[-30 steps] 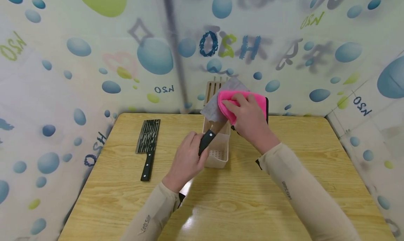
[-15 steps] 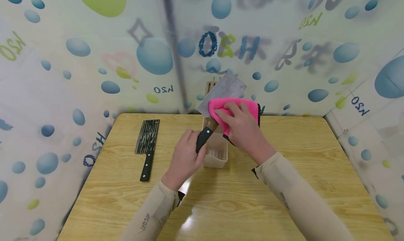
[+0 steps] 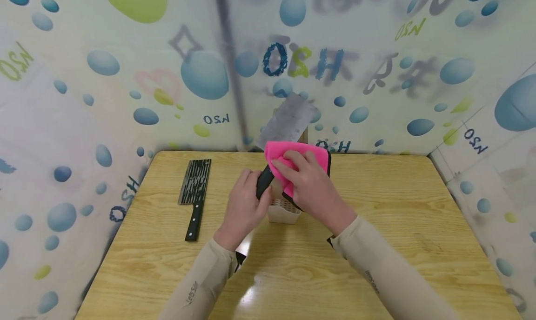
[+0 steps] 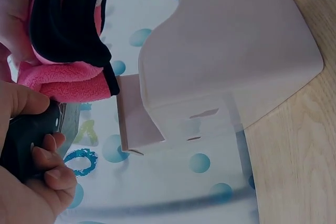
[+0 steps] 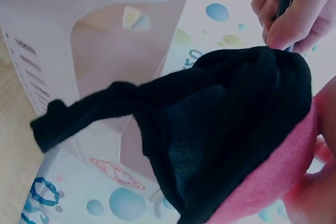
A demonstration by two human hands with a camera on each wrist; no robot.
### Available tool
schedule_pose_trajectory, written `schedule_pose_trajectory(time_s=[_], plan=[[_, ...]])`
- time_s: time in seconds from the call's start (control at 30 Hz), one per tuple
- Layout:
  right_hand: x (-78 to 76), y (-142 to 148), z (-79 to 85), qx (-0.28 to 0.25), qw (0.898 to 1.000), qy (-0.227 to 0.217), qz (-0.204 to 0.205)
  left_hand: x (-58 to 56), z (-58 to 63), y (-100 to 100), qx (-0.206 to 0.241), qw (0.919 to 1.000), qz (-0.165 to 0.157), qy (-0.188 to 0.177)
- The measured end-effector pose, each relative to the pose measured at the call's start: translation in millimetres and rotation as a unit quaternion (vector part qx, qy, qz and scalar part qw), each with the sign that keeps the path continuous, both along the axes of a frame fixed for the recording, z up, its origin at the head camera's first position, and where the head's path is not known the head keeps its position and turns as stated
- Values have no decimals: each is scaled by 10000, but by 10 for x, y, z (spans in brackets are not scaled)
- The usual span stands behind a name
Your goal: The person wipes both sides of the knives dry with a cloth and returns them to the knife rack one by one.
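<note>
because its broad grey blade reaches well out beyond both hands, the held cleaver will likely feel stiff and front-heavy, wanting to tip forward unless the grip is firm. its black handle looks like the one sound place to take hold; the bare metal is probably smooth enough to slip, and its edge should be treated as sharp. the pink cloth, dark-lined and dark-edged, appears light, thick and soft, best held by a bunched fold with fingertips kept away from the edge.

the left hand is closed around the handle, thumb and fingers wrapped on it, with the blade slanting up and away from that hand. the right hand has its fingers bent into the cloth, gathering it over the part of the cleaver where handle meets blade, just beside the left hand. how much metal lies under the cloth cannot be told.

between the hands and beyond them, partly hidden by the cloth, a pale holder stands on the table. left of the left hand, well apart, lies a second cleaver, its handle toward the person.
</note>
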State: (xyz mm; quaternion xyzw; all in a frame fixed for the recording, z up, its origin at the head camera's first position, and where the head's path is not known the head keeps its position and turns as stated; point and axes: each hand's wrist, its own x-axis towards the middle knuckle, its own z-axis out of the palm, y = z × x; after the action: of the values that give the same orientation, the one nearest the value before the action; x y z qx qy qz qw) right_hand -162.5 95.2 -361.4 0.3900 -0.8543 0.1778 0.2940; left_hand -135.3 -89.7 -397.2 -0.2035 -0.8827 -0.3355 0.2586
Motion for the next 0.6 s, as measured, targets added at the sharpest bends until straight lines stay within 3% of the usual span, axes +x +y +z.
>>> schedule_pose_trajectory(time_s=[0.37, 0.6], plan=[[115, -12, -9, 429, 9990, -80, 114, -15, 18, 6, -35, 9999, 40, -97], [91, 4, -3, 289, 9996, 20, -37, -13, 17, 29, -98, 9999, 8, -65]])
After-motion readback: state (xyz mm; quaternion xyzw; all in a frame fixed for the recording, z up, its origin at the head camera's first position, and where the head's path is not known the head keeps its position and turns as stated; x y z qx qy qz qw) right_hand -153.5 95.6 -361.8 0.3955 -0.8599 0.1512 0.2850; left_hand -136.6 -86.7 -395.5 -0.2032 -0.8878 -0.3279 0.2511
